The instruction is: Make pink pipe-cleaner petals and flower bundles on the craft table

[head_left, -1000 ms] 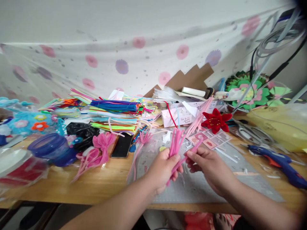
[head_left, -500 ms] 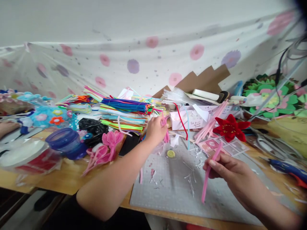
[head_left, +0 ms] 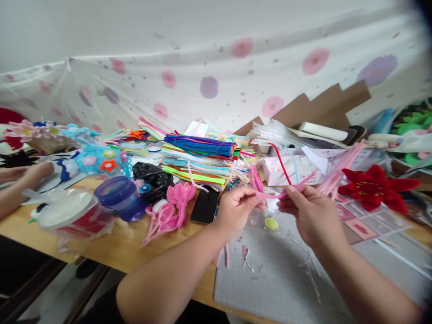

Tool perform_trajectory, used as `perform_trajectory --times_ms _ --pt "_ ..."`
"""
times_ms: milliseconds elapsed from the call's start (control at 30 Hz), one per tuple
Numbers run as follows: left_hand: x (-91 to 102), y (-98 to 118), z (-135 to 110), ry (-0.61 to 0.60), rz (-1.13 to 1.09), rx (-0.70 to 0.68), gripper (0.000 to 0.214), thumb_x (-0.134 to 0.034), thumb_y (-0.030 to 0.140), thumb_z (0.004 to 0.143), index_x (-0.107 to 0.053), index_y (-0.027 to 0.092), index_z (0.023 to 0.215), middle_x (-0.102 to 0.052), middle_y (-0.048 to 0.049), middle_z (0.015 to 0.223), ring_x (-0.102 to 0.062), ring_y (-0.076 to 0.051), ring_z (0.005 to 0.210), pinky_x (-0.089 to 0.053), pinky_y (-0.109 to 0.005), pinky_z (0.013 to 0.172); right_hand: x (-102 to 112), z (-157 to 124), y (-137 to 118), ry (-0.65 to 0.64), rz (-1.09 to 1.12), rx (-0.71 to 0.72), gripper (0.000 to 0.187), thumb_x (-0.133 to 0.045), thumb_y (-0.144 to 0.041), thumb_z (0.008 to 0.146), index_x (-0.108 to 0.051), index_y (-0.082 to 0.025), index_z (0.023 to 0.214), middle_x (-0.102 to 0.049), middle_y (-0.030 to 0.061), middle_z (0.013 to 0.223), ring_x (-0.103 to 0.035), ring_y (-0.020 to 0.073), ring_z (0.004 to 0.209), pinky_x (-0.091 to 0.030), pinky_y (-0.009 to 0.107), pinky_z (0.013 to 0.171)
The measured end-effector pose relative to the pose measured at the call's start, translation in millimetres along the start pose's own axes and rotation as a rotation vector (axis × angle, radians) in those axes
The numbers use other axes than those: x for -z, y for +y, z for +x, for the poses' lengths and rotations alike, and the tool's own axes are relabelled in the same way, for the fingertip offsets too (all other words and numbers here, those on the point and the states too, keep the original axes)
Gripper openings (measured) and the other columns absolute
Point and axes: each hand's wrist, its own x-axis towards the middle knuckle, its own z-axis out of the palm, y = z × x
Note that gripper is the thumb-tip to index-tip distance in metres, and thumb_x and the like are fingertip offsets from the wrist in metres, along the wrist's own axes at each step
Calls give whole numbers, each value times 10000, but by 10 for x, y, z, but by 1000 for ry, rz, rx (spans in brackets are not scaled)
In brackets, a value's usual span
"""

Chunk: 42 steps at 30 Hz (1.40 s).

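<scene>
pink pipe cleaner (head_left: 270,195), thin and fuzzy, mid-frame, pinched at either end in the grip of left hand (head_left: 236,210) and right hand (head_left: 308,217); flat grey mat (head_left: 270,283) lies open beneath, near the tabletop (head_left: 135,252) edge.

Bright, even daylight, soft shadows; slight motion blur throughout, edges stretched and smeared.

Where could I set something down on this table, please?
The grey cutting mat between your forearms, below the left hand and right hand pinching the pink pipe cleaner, is bare apart from small scraps. A wood strip along the near edge, before the phone and pink flowers, is free too. Behind them, the pipe-cleaner stacks crowd the back.
</scene>
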Motion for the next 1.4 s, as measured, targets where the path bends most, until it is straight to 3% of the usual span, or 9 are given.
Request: perform_trajectory --times_ms 100,200,300,433,633,867,1033,1233,1400 --pt "73 26 72 3 76 78 87 -634 230 737 -598 157 768 -640 7 665 -618 -108 570 -500 -245 596 5 -34 150 -49 -81 -51 310 -699 -430 693 -588 -141 682 -629 3 574 -585 102 483 -502 204 480" --pt "89 1 99 -127 201 213 205 -676 124 655 -619 161 848 -652 0 729 -635 -126 649 -491 -235 605 13 -56 213 -38 -107 -41 320 -666 -448 722 -578 -143 691 -618 -2 580 -575 96 481 -494 207 485" --pt "76 -28 101 -154 109 282 172 -692 149 663 -623 150 820 -662 -9 734 -643 -130 646 -494 -238 604 23 -57 223 -97 -171 -24 329 -606 -470 767 -554 -152 698 -610 -2 588 -578 108 490 -489 227 498" --pt "99 -25 115 -46 -46 245 114 -678 219 718 -599 138 704 -644 3 616 -611 -104 551 -486 -227 579 46 -88 210 -293 -448 30 302 -482 -420 852 -518 -174 681 -598 0 584 -575 123 508 -453 239 514" --pt "139 8 120 -119 57 255 185 -713 242 696 -652 152 845 -600 25 614 -561 -89 519 -445 -208 525 49 -187 140 -387 -810 248 245 -414 -311 884 -489 -190 685 -584 -7 578 -528 118 522 -360 226 525" --pt "128 31 96 -203 164 212 220 -580 318 819 -644 135 713 -595 0 581 -540 -94 536 -424 -218 549 1 -256 86 -565 -1060 347 145 -405 -171 844 -536 -169 783 -615 33 688 -562 142 620 -346 230 581" --pt "119 64 96 -245 268 186 232 -593 274 808 -629 127 633 -572 4 539 -524 -88 531 -408 -207 545 -18 -268 63 -606 -1068 313 149 -412 -134 812 -557 -164 796 -641 42 728 -581 138 653 -351 220 600" --pt "104 63 85 -208 220 213 168 -634 263 767 -681 155 887 -595 12 620 -513 -81 492 -412 -205 489 -33 -280 62 -615 -1189 355 147 -414 -137 787 -558 -161 781 -637 45 684 -555 134 593 -307 228 554" --pt "117 67 91 -186 291 161 140 -651 278 752 -697 153 794 -604 -7 651 -521 -91 511 -415 -213 500 -28 -314 55 -604 -1247 393 120 -432 -144 760 -545 -169 731 -616 36 631 -520 134 542 -257 249 521"
